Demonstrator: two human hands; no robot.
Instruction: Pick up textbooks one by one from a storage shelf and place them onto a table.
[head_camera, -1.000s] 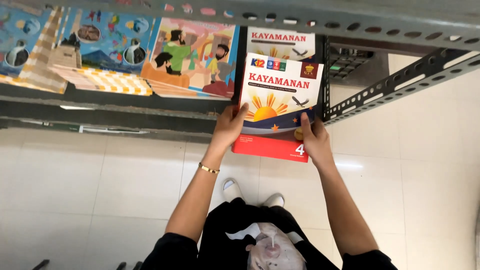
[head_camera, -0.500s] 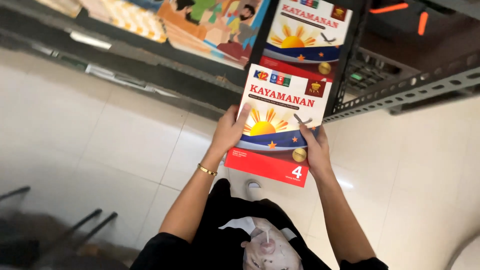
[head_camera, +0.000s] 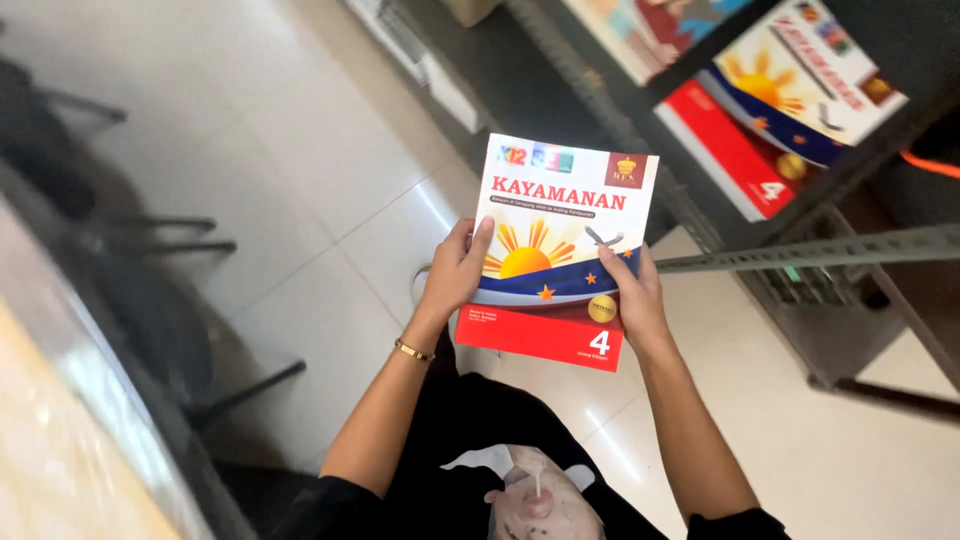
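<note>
Two hands, left hand (head_camera: 455, 275) and right hand (head_camera: 632, 295), had fingers clamped on the textbook (head_camera: 560, 250); even grip on both edges advisable.

Single head-worn view, steeply downward, close over both hands and floor (head_camera: 330, 160)

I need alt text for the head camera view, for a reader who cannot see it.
Two bare hands hold a red and white book with a sun design, the left hand and the right hand at its side edges, above a white tiled floor. A matching book lies on a dark metal shelf at upper right.
</note>
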